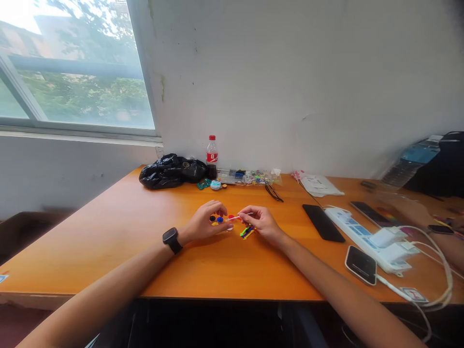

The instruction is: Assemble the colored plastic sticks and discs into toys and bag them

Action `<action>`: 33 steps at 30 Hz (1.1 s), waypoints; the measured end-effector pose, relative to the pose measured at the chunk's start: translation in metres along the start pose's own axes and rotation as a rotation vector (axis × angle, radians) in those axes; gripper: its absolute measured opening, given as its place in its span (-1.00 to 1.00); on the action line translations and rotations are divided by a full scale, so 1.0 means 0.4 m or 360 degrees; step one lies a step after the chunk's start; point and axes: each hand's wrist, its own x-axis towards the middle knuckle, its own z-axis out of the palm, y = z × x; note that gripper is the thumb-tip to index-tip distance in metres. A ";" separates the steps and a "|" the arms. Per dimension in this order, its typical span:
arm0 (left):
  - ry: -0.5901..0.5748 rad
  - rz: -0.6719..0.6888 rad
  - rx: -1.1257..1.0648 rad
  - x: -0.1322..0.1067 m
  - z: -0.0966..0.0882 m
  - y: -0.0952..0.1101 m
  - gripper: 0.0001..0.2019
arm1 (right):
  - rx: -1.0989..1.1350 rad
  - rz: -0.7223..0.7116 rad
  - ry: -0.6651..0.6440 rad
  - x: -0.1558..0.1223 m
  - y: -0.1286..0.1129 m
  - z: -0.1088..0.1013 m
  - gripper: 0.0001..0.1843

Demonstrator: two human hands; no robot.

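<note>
My right hand [263, 222] pinches a thin white stick [235, 217] between thumb and fingertips. The stick points left, toward my other hand. My left hand [206, 222], with a black watch on the wrist, is curved with a gap between thumb and fingers. In and beside that gap are small round pieces: a black one [212, 219], a blue one [220, 220], a yellow one [215, 224] and a red one [231, 217]. Whether they touch my left fingers I cannot tell. Under my right hand lie thin yellow-green and blue pieces [247, 232], partly covered.
Along the wall stand a black plastic bag [166, 171], a cola bottle [212, 157] and clear bags of small parts [253, 178]. To the right lie a black phone [322, 223], a white power strip [353, 229] with cables and a charger [361, 265]. Another person's arm [409, 215] reaches in.
</note>
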 end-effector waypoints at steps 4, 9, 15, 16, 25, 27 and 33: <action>-0.0019 0.0073 -0.0005 -0.001 0.014 -0.004 -0.77 | 0.0007 0.0026 -0.0078 -0.011 -0.011 0.020 -0.56; -0.0082 0.0007 0.0067 -0.002 0.011 -0.014 -0.74 | -0.0134 -0.0052 -0.0068 -0.017 -0.016 0.027 -0.55; -0.0170 -0.0112 0.0079 -0.004 0.004 -0.017 -0.75 | -0.0528 -0.0251 -0.0097 -0.022 -0.010 0.015 -0.61; -0.0180 -0.0105 0.0086 -0.004 0.005 -0.017 -0.74 | -0.0569 -0.0264 -0.0111 -0.023 -0.008 0.015 -0.60; -0.0257 -0.0077 0.0178 -0.002 0.001 -0.025 -0.73 | -0.0831 -0.0378 -0.0185 -0.028 0.000 0.014 -0.61; -0.0253 -0.0070 0.0203 -0.001 -0.001 -0.026 -0.71 | -0.0869 -0.0399 -0.0177 -0.028 -0.001 0.010 -0.63; -0.0260 -0.0045 0.0202 0.000 -0.006 -0.020 -0.73 | -0.0900 -0.0540 -0.0223 -0.025 -0.003 0.003 -0.67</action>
